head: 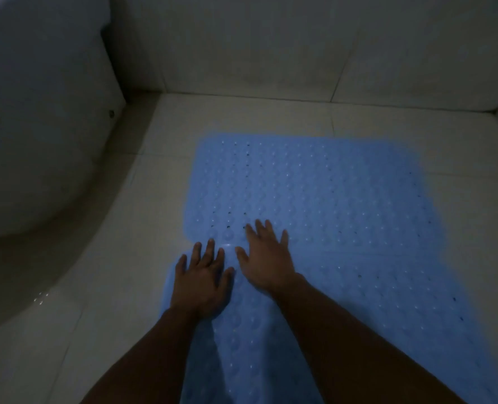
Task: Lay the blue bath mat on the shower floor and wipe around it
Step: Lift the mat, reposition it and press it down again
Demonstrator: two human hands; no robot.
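Left hand (202, 282), right hand (266, 258), flat with fingers spread, pressing blue bath mat (329, 199)

Blue dimpled bath mat (314, 193), pale tiles (271, 115)

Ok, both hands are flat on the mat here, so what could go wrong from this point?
1. A crease crosses the blue bath mat just ahead of the left hand and right hand. If it is not pressed out, that strip may stay lifted and become a trip point.
2. The floor tiles show wet glints near the white curved fixture, so the mat could slide under pushing.
3. The light is dim, so spots may be missed when wiping.
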